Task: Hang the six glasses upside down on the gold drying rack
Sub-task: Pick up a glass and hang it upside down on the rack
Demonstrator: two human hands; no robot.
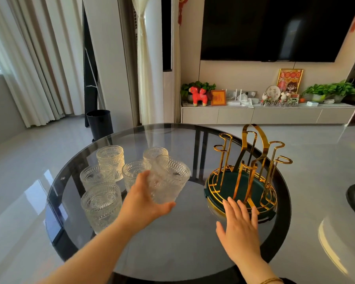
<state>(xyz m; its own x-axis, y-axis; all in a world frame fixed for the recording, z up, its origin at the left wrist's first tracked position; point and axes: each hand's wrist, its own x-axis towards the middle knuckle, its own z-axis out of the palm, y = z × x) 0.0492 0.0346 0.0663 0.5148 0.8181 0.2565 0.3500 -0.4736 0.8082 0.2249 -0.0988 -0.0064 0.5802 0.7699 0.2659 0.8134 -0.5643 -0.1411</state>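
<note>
- The left hand (143, 198) is holding one patterned glass (168, 181) above the round glass desk (193, 242), its grip clamped around the glass's lower half, mouth tilted up.
- The right hand (241, 219) is resting open, fingers spread, against the near edge of the gold drying rack (252, 171), which is standing empty.
- Five more glasses (101, 206) are sitting clustered on the left.
- Risk: turning the slick glass over one-handed may let it slip onto the desk, or knock a thin prong.
</note>
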